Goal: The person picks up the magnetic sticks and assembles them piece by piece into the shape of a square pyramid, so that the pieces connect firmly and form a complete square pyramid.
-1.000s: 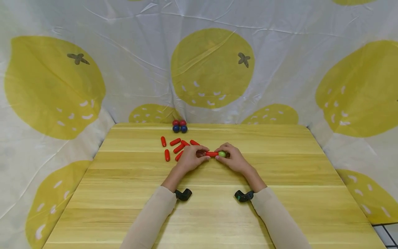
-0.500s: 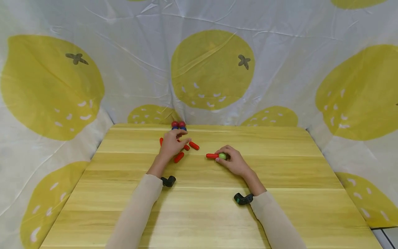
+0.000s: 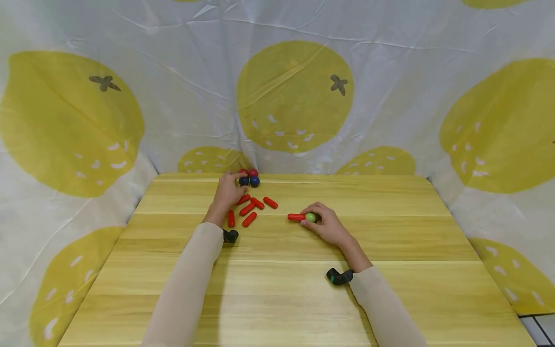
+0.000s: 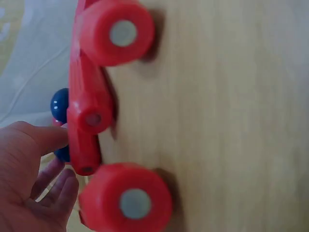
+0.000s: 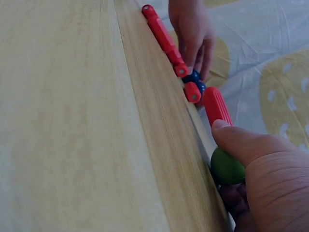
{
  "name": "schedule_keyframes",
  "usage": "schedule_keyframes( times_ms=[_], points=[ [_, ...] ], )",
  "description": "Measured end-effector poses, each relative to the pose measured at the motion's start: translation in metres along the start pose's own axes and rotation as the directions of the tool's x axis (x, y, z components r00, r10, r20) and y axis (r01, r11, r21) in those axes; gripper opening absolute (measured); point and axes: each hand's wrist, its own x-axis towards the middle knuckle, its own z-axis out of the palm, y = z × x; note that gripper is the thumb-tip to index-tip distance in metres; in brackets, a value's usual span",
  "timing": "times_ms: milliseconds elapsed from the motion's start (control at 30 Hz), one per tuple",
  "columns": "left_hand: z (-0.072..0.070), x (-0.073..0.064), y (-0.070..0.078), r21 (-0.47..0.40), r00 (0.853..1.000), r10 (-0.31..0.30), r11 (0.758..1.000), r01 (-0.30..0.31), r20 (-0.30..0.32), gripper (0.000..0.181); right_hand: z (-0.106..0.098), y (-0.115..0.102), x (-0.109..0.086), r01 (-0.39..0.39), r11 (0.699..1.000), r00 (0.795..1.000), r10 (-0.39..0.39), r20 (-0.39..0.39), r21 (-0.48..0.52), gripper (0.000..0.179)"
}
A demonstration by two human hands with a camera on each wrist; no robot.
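Beige sleeves (image 3: pixel 395 308) show above the near part of the wooden desk (image 3: pixel 277 308). Forward of them, my right hand (image 3: pixel 327 224) holds a green ball (image 3: pixel 310 217), its fingers closed round the ball where it meets one red rod (image 3: pixel 296 217). That rod points to my left; I cannot tell whether it touches the desk.

Handling, as judged: ball and rod appear light, rigid and smooth. The ball may roll if released; pinch it across opposite sides. Take the rod at mid-length, where its ridges should resist slipping. Breakage seems unlikely; a sideways knock could part the pair.

To the left and partly farther out lie at least six loose red rods (image 3: pixel 249 220), at mixed angles. Pale discs (image 4: pixel 135 203), possibly magnets, show in some ends. Beyond them, my left hand (image 3: pixel 228 189) has its fingers curled narrowly round the left blue ball (image 3: pixel 243 181). The right blue ball (image 3: pixel 254 181) sits just beside it. Two dark red balls (image 3: pixel 253 172) sit behind the blue pair, at the far edge. Fruit-print cloth (image 3: pixel 390 96) hangs beyond.
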Motion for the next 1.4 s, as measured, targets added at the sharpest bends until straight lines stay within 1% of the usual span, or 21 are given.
schedule_keyframes(
  times_ms=[67, 133, 233, 333, 400, 467, 533, 633, 800, 900, 1000, 1067, 1133, 1267, 1333, 1400],
  points=[
    [0.002, 0.000, -0.002, 0.015, 1.000, 0.004, 1.000, -0.004, -0.004, 0.040, 0.001, 0.000, 0.000, -0.004, 1.000, 1.000, 0.004, -0.002, -0.007, 0.022],
    [0.003, 0.000, -0.001, 0.010, 1.000, 0.005, 1.000, -0.005, -0.009, 0.035, 0.001, -0.001, 0.000, -0.006, 1.000, 1.000, 0.006, -0.009, -0.009, 0.022],
    [0.003, -0.001, 0.001, 0.008, 1.000, -0.018, 1.000, 0.018, -0.014, 0.030, 0.001, -0.001, 0.000, -0.009, 1.000, 1.000, 0.009, -0.020, -0.009, 0.023],
    [0.002, -0.003, 0.003, 0.001, 0.998, -0.055, 0.998, 0.055, -0.006, 0.030, 0.001, -0.001, 0.000, -0.017, 1.000, 1.000, 0.017, -0.010, -0.022, 0.025],
    [0.001, -0.005, 0.004, -0.004, 0.998, -0.055, 0.998, 0.055, -0.004, 0.035, 0.001, -0.002, -0.001, -0.017, 0.999, 1.000, 0.017, 0.002, -0.042, 0.027],
    [0.000, -0.010, 0.006, -0.013, 0.999, -0.032, 0.999, 0.032, -0.008, 0.040, 0.001, -0.003, -0.001, -0.017, 0.998, 1.000, 0.018, 0.010, -0.062, 0.028],
    [0.000, -0.017, 0.008, -0.025, 1.000, 0.005, 1.000, -0.005, -0.008, 0.043, 0.001, -0.003, -0.001, -0.017, 0.997, 1.000, 0.018, 0.011, -0.070, 0.026],
    [0.000, -0.030, 0.011, -0.063, 0.999, 0.051, 0.997, -0.051, 0.007, 0.041, 0.001, -0.002, -0.001, -0.021, 0.998, 1.000, 0.021, 0.008, -0.058, 0.022],
    [0.002, -0.053, 0.019, -0.156, 0.995, 0.074, 0.986, -0.064, 0.061, 0.037, 0.000, -0.001, -0.001, -0.011, 0.999, 1.000, 0.011, 0.000, -0.039, 0.021],
    [0.005, -0.063, 0.025, -0.196, 0.991, 0.110, 0.976, -0.092, 0.081, 0.042, 0.001, -0.001, 0.000, -0.010, 0.999, 1.000, 0.010, -0.006, -0.034, 0.021],
    [0.010, -0.071, 0.033, -0.216, 0.984, 0.154, 0.968, -0.131, 0.093, 0.044, 0.000, -0.002, -0.001, -0.018, 1.000, 1.000, 0.018, -0.012, -0.018, 0.021],
    [0.015, -0.076, 0.039, -0.216, 0.981, 0.162, 0.967, -0.135, 0.109, 0.042, 0.000, -0.002, -0.001, -0.021, 1.000, 1.000, 0.021, -0.016, -0.009, 0.021],
    [0.020, -0.080, 0.045, -0.224, 0.976, 0.168, 0.965, -0.134, 0.139, 0.038, 0.001, -0.002, -0.001, -0.021, 1.000, 1.000, 0.021, -0.017, 0.001, 0.020],
    [0.031, -0.086, 0.056, -0.235, 0.961, 0.187, 0.962, -0.137, 0.205, 0.034, 0.002, 0.000, -0.001, -0.007, 1.000, 1.000, 0.007, -0.022, 0.007, 0.020],
    [0.036, -0.088, 0.061, -0.233, 0.954, 0.203, 0.961, -0.151, 0.220, 0.034, 0.002, 0.001, -0.001, -0.001, 1.000, 1.000, 0.001, -0.026, 0.007, 0.020],
    [0.041, -0.089, 0.065, -0.235, 0.950, 0.214, 0.959, -0.160, 0.225, 0.035, 0.002, 0.001, -0.001, 0.003, 1.000, 1.000, -0.003, -0.029, 0.008, 0.020]
  ],
)
